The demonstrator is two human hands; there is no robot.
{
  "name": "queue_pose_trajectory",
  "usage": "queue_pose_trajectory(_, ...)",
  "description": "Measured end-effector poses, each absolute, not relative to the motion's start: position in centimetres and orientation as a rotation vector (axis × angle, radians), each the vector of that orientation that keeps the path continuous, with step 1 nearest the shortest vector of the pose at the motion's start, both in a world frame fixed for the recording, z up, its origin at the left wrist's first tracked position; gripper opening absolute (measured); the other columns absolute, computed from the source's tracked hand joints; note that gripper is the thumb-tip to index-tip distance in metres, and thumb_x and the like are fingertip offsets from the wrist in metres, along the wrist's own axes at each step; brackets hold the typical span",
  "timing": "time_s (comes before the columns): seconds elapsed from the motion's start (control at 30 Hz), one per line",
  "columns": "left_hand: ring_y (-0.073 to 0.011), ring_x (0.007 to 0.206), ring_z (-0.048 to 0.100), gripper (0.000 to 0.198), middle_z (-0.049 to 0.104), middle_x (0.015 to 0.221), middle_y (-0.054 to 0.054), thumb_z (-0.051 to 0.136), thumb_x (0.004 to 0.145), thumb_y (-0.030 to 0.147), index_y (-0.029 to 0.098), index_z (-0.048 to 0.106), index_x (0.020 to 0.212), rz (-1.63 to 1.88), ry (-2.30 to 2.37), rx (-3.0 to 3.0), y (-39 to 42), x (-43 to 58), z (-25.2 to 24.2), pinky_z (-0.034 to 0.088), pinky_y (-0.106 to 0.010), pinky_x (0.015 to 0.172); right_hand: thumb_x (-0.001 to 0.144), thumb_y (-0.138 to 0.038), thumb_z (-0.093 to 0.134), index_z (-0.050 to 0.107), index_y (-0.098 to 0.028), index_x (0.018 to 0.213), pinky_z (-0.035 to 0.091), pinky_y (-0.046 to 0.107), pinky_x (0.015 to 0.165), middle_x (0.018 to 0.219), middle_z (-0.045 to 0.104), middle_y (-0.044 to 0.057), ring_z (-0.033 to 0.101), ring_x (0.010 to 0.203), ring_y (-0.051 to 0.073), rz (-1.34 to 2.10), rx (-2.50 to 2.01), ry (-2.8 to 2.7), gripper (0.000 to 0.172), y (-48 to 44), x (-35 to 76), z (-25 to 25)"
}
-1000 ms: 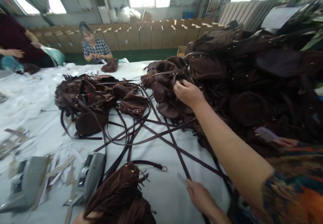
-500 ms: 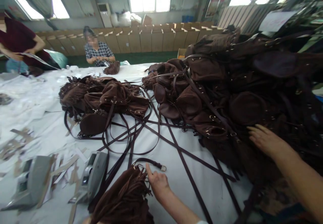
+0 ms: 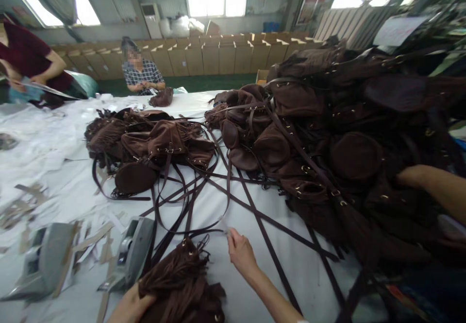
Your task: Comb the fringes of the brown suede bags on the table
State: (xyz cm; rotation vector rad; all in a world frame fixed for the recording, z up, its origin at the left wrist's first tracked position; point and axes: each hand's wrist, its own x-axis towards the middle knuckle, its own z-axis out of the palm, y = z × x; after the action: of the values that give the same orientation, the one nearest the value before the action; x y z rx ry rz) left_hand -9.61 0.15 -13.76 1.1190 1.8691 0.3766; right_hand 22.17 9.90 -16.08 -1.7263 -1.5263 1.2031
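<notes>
A dark brown fringed bag (image 3: 182,284) lies at the bottom of the head view, close to me. My left hand (image 3: 133,303) grips its left side, with the fingers partly hidden in the fringe. To the bag's upper right, my right hand (image 3: 241,252) is closed in a pinch on the end of a thin dark strap (image 3: 213,231). The strap end at my fingertips is blurred, with a pale glint that may be its buckle. Small gold rings show on the bag.
Brown bags with long straps lie heaped at left centre (image 3: 167,138) and in a taller pile (image 3: 357,158) on the right. Another person's arm (image 3: 433,182) reaches into that pile. Two grey tape dispensers (image 3: 133,252) and paper scraps lie left. Two people work across the white table (image 3: 233,260).
My right hand has gone from a pointing finger beside the buckled strap to a pinch on it, slightly rightward. My left hand has come into fuller view. The other person's arm has moved right.
</notes>
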Motion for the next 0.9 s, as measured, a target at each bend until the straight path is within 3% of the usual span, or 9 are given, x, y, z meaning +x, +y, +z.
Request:
queue_pose_trajectory(0.07,-0.0339,0.122,0.05,0.079,0.053,0.131,-0.024,0.051,0.059,0.033,-0.002,0.043,0.129,0.227,1.957,1.336,0.6,-10.1,-14.2,0.039,-0.046,0.103,0.089,-0.038,0.032,0.053,-0.021,0.088,0.04,0.02,0.045,0.054,0.054,-0.006,0.054,0.041,0.01,1.246,-1.767,-1.398,0.027,10.0,22.2,-16.7)
queue_pose_trajectory(0.13,-0.0377,0.134,0.033,0.091,0.03,0.149,-0.024,0.054,0.058,0.026,0.002,0.027,0.142,-0.042,2.021,1.626,1.6,-10.1,-14.2,0.028,-0.054,0.108,0.089,-0.041,0.029,0.049,-0.021,0.087,0.04,0.02,0.043,0.057,0.055,-0.005,0.054,0.04,0.01,1.266,-1.767,-1.363,0.028,9.9,22.2,-17.2)
queue_pose_trajectory(0.17,-0.0381,0.135,0.031,0.093,0.028,0.151,-0.021,0.056,0.059,0.024,0.007,0.025,0.145,-0.197,2.001,1.766,2.2,-9.7,-14.2,0.026,-0.055,0.107,0.089,-0.042,0.029,0.048,-0.022,0.087,0.04,0.02,0.042,0.058,0.056,-0.005,0.054,0.04,0.01,1.279,-1.764,-1.355,0.027,9.7,22.2,-17.5)
queue_pose_trajectory(0.3,-0.0354,0.114,0.052,0.082,0.057,0.126,-0.018,0.067,0.06,0.025,0.01,0.042,0.136,-0.448,1.813,1.967,5.6,-6.7,-15.5,0.041,-0.048,0.096,0.088,-0.043,0.027,0.049,-0.022,0.09,0.037,0.02,0.036,0.055,0.054,-0.007,0.052,0.035,0.011,1.383,-1.747,-1.36,0.03,8.1,21.9,-18.7)
queue_pose_trajectory(0.43,-0.039,0.121,0.043,0.071,0.047,0.134,-0.019,0.074,0.062,0.023,0.013,0.049,0.128,-0.436,1.759,2.095,8.0,-2.7,-17.6,0.035,-0.054,0.099,0.089,-0.047,0.028,0.05,-0.022,0.091,0.037,0.021,0.038,0.052,0.053,-0.006,0.051,0.036,0.011,1.447,-1.781,-1.371,0.033,5.5,21.1,-21.1)
queue_pose_trajectory(0.63,-0.0259,0.107,0.054,0.025,0.059,0.111,-0.008,0.062,0.081,0.02,0.015,0.06,0.106,-0.297,1.597,2.121,8.7,0.1,-19.2,0.042,-0.05,0.093,0.089,-0.054,0.023,0.056,-0.021,0.086,0.042,0.026,0.043,0.051,0.053,-0.002,0.052,0.041,0.015,1.445,-1.871,-1.356,0.047,2.2,19.8,-24.6)
queue_pose_trajectory(0.77,-0.0213,0.102,0.058,0.018,0.063,0.105,-0.006,0.056,0.088,0.025,0.015,0.061,0.103,-0.08,1.632,1.927,10.3,-0.2,-20.7,0.046,-0.045,0.091,0.089,-0.055,0.025,0.06,-0.022,0.095,0.043,0.027,0.046,0.054,0.057,-0.001,0.055,0.045,0.017,1.364,-1.902,-1.336,0.049,1.1,20.5,-26.1)
queue_pose_trajectory(0.9,-0.015,0.075,0.064,0.027,0.066,0.08,-0.002,0.047,0.093,0.036,0.013,0.062,0.089,0.111,1.817,1.58,14.1,-1.5,-21.5,0.053,-0.035,0.073,0.089,-0.052,0.026,0.057,-0.019,0.108,0.044,0.028,0.048,0.056,0.06,0.0,0.058,0.047,0.018,1.339,-1.893,-1.312,0.048,2.2,22.1,-26.1)
